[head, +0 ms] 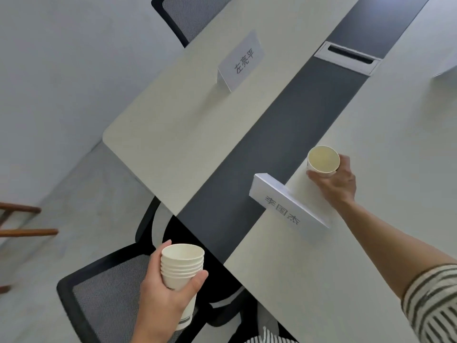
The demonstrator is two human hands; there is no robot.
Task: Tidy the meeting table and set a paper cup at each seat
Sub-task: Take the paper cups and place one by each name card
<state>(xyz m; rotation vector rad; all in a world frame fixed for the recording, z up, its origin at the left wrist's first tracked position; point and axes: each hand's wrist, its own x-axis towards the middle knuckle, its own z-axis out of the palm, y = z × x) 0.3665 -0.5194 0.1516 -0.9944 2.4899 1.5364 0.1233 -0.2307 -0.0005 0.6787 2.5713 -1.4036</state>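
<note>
Head view: right hand [333,180] grip closed around a single paper cup [323,160], upright at the bench [371,144], just beyond the near name card [284,201]; cannot tell if its base is touching. Left hand [168,288] grip closed on a nested cup stack [181,268] near a mesh chair [106,293]. Likely light, thin-walled, crushable; hold low on the wall, gently. Count: one loose cup, about six stacked rims, two name cards fully seen.
</note>
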